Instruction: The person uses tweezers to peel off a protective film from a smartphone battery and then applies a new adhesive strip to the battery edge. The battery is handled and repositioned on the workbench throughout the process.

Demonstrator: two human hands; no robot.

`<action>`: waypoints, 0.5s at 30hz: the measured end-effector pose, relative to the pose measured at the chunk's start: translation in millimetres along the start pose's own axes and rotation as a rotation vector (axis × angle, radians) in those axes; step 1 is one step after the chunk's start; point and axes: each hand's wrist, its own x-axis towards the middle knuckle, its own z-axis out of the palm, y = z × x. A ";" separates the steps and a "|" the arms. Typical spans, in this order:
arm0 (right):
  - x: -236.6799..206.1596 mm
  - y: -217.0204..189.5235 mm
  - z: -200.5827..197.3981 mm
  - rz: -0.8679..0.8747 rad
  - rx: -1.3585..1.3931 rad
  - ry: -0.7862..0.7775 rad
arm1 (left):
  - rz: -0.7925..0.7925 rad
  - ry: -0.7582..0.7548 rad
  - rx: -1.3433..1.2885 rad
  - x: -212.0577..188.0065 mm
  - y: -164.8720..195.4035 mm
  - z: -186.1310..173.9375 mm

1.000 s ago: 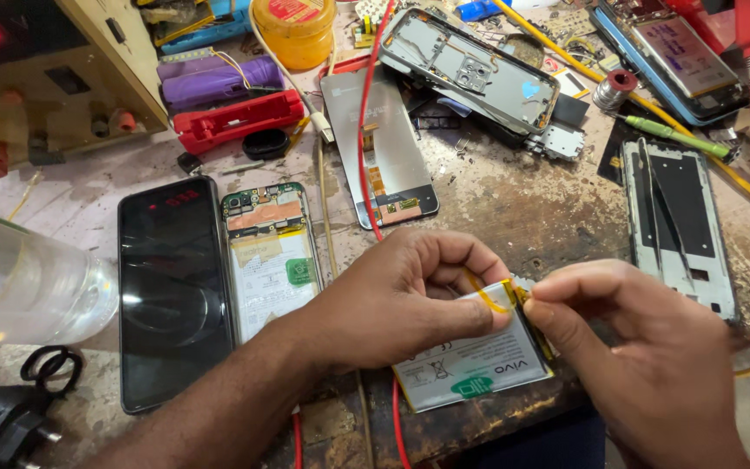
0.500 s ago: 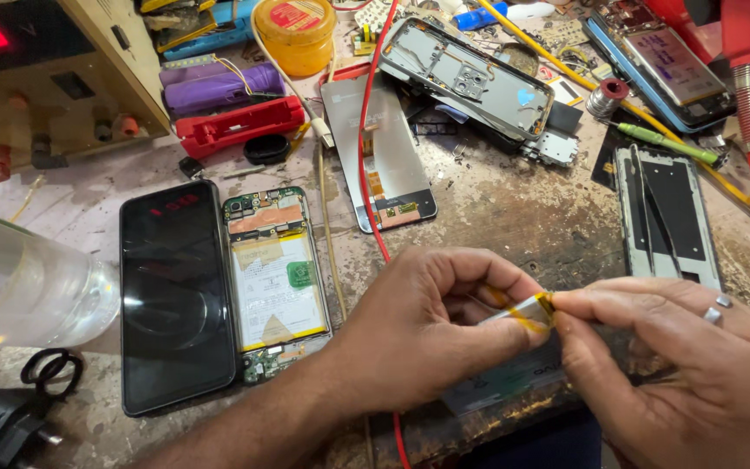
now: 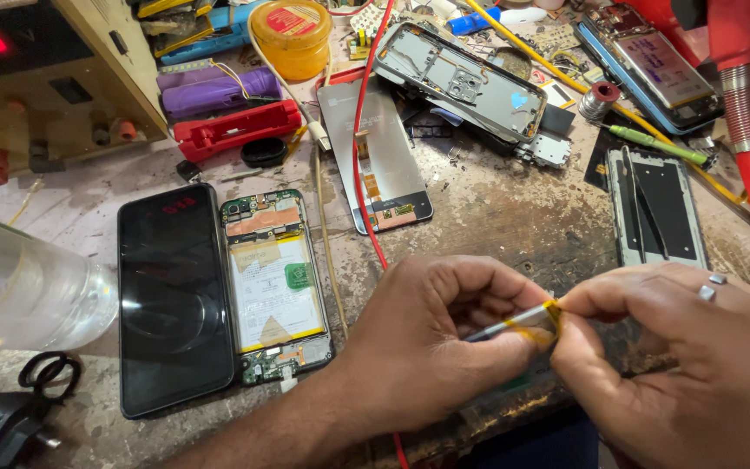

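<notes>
My left hand and right hand both pinch thin flat battery with yellow tape, near opened phone on workbench.

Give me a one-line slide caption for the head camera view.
Left hand and right hand pinch a flat battery with yellow tape beside an opened phone.

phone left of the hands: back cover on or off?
Off. The phone lies face down with its battery and green circuit boards exposed, beside a separate black screen panel.
</notes>
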 end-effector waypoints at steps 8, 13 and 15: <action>-8.2 9.0 6.7 0.092 0.020 0.005 | 0.045 -0.012 -0.001 1.0 -3.0 0.1; -14.9 20.9 10.3 0.036 0.112 0.018 | 0.080 -0.019 -0.012 0.6 -5.3 -0.7; -17.6 26.9 13.8 0.079 0.186 0.001 | 0.092 -0.033 -0.053 0.7 -6.6 -1.0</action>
